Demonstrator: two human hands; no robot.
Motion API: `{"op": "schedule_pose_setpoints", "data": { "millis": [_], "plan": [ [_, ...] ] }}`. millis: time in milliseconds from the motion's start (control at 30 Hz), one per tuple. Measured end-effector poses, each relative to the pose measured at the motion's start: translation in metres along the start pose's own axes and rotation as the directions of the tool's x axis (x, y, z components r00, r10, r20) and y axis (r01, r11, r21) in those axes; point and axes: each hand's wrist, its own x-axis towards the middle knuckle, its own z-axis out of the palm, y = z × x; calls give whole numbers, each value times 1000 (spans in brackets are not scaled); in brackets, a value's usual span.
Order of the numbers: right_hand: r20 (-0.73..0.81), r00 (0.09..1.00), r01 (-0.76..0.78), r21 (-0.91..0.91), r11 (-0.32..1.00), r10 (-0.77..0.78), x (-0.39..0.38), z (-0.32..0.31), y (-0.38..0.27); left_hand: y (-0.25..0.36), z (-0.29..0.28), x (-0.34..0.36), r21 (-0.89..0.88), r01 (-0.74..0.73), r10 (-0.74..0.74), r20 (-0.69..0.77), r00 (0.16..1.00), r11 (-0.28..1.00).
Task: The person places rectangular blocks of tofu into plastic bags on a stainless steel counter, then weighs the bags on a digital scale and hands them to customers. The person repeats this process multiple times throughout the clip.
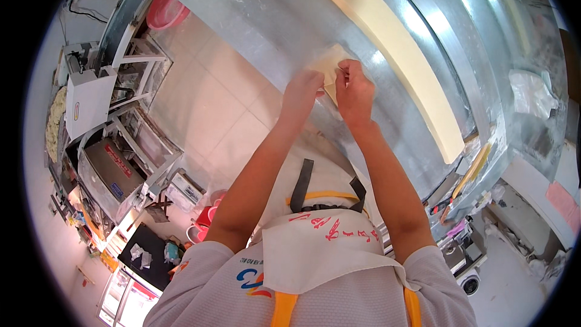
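Note:
Both hands meet over the metal worktop point(254, 21), at its near edge. Between them is a thin, pale yellow sheet of dough point(330, 60), partly covered by my fingers. My left hand point(301, 91) is blurred, but its fingers are closed at the sheet's left side. The fingers of my right hand point(355, 88) are bent and pinch the sheet's right side. Beyond my hands, a long pale yellow strip of dough point(393, 39) lies along the worktop and looks curved in this view.
At left, a pink basin point(167, 9) sits by the worktop's end. Past the tiled floor point(212, 85) stand a white machine point(89, 100) and metal frames. A crumpled clear plastic bag point(532, 92) lies at far right. Tools point(448, 206) lie near the worktop's right end.

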Motion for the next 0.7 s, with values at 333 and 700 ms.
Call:
{"op": "schedule_pose_setpoints", "data": {
  "millis": [333, 700],
  "plan": [
    [266, 842, 485, 8, 875, -469, -49, -6, -37, -4, -25, -18, -360, 84, -86, 9, 996, 929],
    [695, 560, -815, 559, 151, 451, -32, -60, 6, -7, -19, -47, -537, 359, -33, 522, 853, 763]
  ]
}}
